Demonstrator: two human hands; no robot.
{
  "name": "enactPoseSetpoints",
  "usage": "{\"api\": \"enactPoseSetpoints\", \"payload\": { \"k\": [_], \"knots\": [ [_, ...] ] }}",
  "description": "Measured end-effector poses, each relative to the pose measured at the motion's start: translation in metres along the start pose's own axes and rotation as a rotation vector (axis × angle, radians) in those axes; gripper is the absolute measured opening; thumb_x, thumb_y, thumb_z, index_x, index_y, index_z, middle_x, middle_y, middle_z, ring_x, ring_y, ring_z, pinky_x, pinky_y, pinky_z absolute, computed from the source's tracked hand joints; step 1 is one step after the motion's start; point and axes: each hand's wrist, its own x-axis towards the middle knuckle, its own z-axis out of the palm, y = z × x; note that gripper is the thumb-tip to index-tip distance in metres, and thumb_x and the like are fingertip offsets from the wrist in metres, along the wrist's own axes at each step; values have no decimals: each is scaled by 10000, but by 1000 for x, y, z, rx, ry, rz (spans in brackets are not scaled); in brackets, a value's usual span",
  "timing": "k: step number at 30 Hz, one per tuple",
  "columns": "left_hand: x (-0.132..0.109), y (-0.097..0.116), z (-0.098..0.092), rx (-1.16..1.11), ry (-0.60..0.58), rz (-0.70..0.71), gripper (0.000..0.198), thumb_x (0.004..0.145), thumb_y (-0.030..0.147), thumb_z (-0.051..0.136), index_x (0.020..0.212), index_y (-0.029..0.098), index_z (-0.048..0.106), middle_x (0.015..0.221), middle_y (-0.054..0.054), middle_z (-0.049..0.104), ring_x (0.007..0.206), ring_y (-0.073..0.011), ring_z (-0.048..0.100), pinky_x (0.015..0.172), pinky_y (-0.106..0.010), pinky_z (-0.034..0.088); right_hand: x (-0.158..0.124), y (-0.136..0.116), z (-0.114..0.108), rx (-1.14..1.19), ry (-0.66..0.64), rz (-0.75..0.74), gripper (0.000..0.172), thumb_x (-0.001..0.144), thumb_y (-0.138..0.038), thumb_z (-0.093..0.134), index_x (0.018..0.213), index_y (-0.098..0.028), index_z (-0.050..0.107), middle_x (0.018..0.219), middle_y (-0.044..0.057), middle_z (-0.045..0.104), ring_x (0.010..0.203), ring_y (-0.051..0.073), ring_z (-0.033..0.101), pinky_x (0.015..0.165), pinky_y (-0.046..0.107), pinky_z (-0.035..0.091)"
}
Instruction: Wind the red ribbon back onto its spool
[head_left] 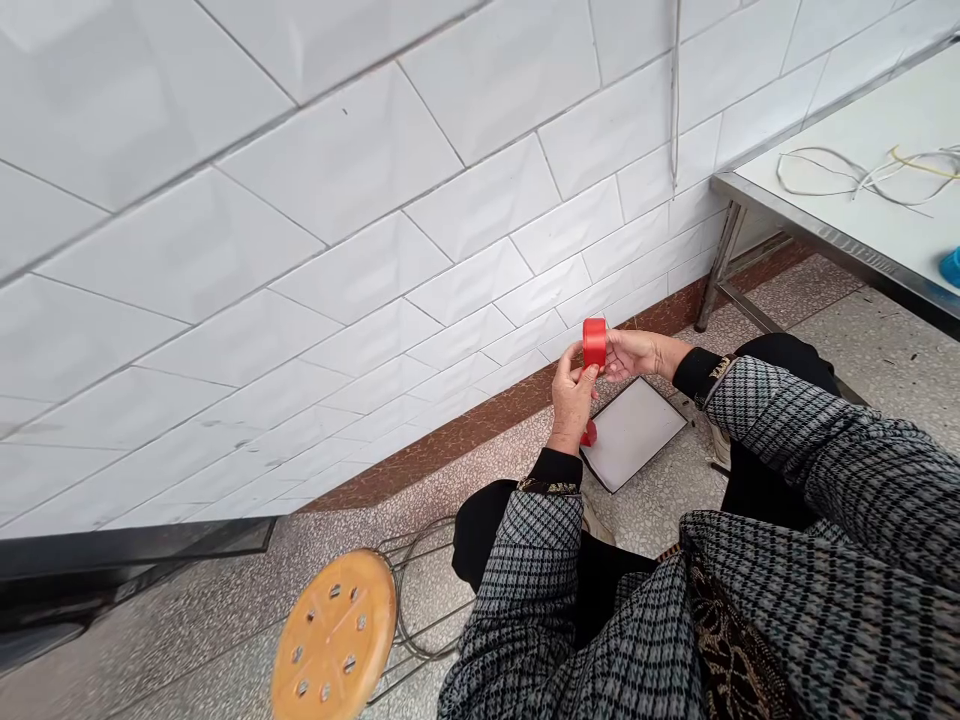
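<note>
A loop of shiny red ribbon [594, 343] stands upright between my two hands, in front of the wall. My left hand [573, 400] grips its lower edge, thumb pressed against the front. From the other side my right hand [631, 354] reaches to the ribbon, its fingers curled at the right edge and partly hidden behind it. A further red piece [589, 433] hangs below, beside my left wrist. Under my hands, a flat white board or tray with a dark rim [634, 432] lies on the floor.
A round yellow stool seat [334, 640] with holes and wire legs lies tipped at lower left. At right stands a metal-framed table [840, 215] bearing loose white cables [862, 178] and a blue object [951, 266]. White tiled wall [360, 230] runs along the front.
</note>
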Motion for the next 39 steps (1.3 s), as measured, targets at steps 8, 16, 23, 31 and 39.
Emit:
{"api": "enactPoseSetpoints", "payload": {
  "k": [8, 16, 23, 31, 39],
  "knots": [
    [4, 8, -10, -90, -225, -63, 735, 777, 446, 819, 1424, 159, 618, 767, 25, 729, 484, -79, 545, 529, -242, 484, -5, 5, -3, -28, -62, 43, 379, 1065, -444, 603, 818, -167, 684, 649, 42, 702, 511, 120, 596, 674, 307, 644],
    [-3, 13, -9, -298, -231, -167, 778, 722, 524, 882, 1377, 180, 642, 554, 160, 416, 441, -35, 284, 634, -262, 530, 1, 1, -8, -547, 251, -410, 74, 908, -169, 744, 928, -179, 674, 865, 45, 757, 765, 166, 683, 708, 250, 575],
    [-6, 15, -9, -292, -228, -198, 717, 710, 500, 893, 1306, 188, 645, 564, 155, 422, 447, -33, 264, 603, -257, 510, 16, 7, -19, -595, 204, -512, 149, 863, -79, 705, 973, -175, 675, 870, 18, 762, 741, 155, 682, 692, 242, 567],
    [-9, 10, 0, -310, -161, -186, 716, 725, 565, 881, 1269, 167, 640, 520, 165, 357, 444, -47, 266, 597, -259, 520, 16, 6, -13, -435, 315, -405, 155, 809, -1, 738, 819, -148, 688, 734, 32, 744, 629, 143, 687, 618, 232, 599],
    [-5, 2, -1, -131, 5, -53, 364, 794, 524, 788, 817, 175, 687, 551, 96, 436, 451, -56, 378, 517, -243, 456, 19, -2, -16, -284, 493, -291, 126, 834, -20, 701, 837, -145, 682, 602, 32, 691, 554, 151, 664, 541, 232, 576]
  ]
}}
